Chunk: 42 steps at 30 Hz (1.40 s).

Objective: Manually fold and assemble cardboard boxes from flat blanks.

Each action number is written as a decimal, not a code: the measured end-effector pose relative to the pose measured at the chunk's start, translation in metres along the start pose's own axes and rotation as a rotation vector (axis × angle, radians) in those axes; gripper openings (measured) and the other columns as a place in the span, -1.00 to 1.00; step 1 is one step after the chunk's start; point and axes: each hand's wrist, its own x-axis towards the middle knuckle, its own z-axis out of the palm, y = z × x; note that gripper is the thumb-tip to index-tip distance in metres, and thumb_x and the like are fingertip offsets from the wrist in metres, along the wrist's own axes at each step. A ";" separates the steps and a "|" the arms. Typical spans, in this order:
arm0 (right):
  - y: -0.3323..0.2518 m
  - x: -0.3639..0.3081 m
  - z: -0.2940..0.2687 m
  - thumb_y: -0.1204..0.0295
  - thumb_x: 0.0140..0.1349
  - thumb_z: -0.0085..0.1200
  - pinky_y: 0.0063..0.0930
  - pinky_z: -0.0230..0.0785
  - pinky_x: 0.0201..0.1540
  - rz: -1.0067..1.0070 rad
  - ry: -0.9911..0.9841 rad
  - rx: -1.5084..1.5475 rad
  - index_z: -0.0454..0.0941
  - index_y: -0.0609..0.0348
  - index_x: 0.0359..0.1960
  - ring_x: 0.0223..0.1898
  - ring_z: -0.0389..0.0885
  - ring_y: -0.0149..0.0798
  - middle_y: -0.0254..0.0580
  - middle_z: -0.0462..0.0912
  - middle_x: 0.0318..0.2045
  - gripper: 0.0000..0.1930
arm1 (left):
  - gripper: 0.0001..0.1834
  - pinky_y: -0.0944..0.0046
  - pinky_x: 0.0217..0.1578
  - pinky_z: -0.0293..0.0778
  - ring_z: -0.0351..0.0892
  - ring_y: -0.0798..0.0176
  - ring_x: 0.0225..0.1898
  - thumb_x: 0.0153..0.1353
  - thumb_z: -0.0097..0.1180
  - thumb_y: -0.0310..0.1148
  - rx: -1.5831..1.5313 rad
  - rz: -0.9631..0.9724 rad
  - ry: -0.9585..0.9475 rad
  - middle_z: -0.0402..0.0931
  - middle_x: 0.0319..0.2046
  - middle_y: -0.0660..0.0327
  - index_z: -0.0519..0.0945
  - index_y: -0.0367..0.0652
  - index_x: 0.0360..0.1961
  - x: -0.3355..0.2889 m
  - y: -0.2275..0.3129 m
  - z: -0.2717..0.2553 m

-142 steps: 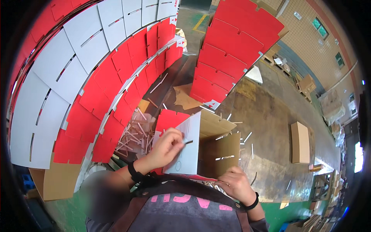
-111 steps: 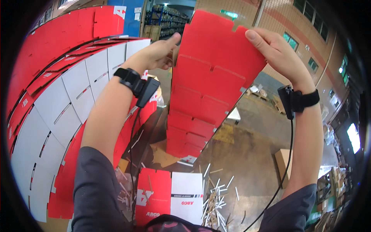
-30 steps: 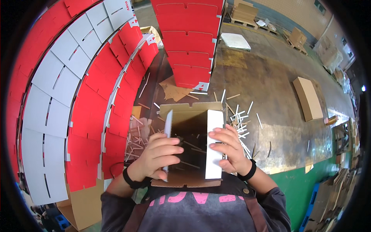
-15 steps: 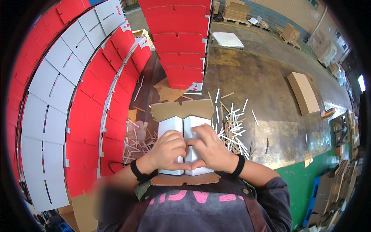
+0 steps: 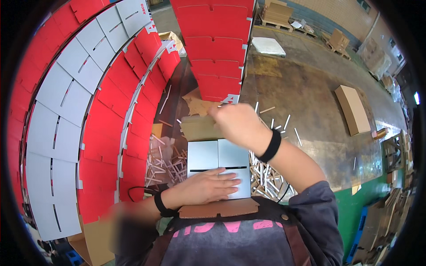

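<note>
In front of my body stands a box with two white flaps (image 5: 203, 154) lying level, a dark slit running across them. My left hand (image 5: 208, 187) rests flat on the near part of the white flaps, palm down, fingers stretched out. At the far side of the box, my right hand (image 5: 237, 122) is closed at the upper edge of a brown cardboard flap (image 5: 199, 129), which looks blurred and slightly bent. Its fingertips are partly hidden. A near brown flap (image 5: 219, 208) sticks out against my apron.
Stacked red and white boxes (image 5: 104, 117) form a wall at my left. Another red stack (image 5: 217, 48) stands ahead. Cardboard strips (image 5: 266, 177) litter the floor on both sides. A long brown carton (image 5: 353, 110) lies at the right.
The white flaps went from raised and tented to level. My left hand flattened onto them. My right hand left the middle and moved forward to the far brown flap.
</note>
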 end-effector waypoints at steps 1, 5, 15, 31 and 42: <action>-0.007 -0.004 0.032 0.33 0.06 0.19 -0.15 0.38 0.10 -0.080 0.223 -0.112 0.43 0.26 0.14 0.07 0.54 0.00 0.00 0.59 -0.04 -0.43 | -0.65 0.01 0.34 0.20 0.33 0.16 0.33 0.28 0.10 -0.26 0.019 0.008 0.021 0.41 0.26 0.14 0.56 -0.15 0.05 0.001 -0.002 -0.002; -0.014 -0.045 0.040 0.32 0.21 0.10 -0.06 0.37 0.16 -0.246 0.460 -0.007 0.38 0.36 0.19 0.13 0.53 0.08 0.08 0.55 0.11 -0.46 | -0.66 0.11 0.28 0.34 0.41 0.13 0.28 0.27 0.12 -0.27 -0.019 0.055 0.095 0.47 0.21 0.12 0.57 -0.17 0.03 0.002 -0.009 0.005; 0.005 -0.076 0.052 0.12 0.27 0.14 -0.02 0.16 0.35 -0.285 -0.014 0.340 0.35 0.16 0.30 0.36 0.26 0.08 0.15 0.25 0.36 -0.37 | -0.73 0.15 0.22 0.42 0.44 0.08 0.26 0.24 0.05 -0.47 -0.244 0.063 0.055 0.52 0.14 0.07 0.59 -0.24 -0.03 -0.006 -0.003 0.014; 0.018 -0.117 0.062 0.14 0.24 0.19 0.09 0.00 0.39 -0.392 0.038 0.735 0.45 0.08 0.25 0.40 0.20 0.02 -0.06 0.42 0.27 -0.43 | -0.70 0.24 -0.08 0.52 0.65 0.17 -0.10 0.26 0.19 -0.24 -0.806 -0.165 0.204 0.64 -0.17 0.10 0.65 -0.25 -0.11 -0.028 0.010 -0.041; -0.004 -0.153 0.043 0.56 0.32 0.08 -0.46 0.43 -0.30 0.151 0.201 1.129 0.61 0.17 -0.15 -0.47 0.59 -0.26 -0.15 0.62 -0.44 -0.87 | -0.84 0.39 -0.18 0.42 0.51 0.27 -0.31 0.19 0.24 -0.43 -0.413 -0.595 0.536 0.48 -0.24 0.11 0.62 -0.26 -0.23 -0.029 0.040 -0.053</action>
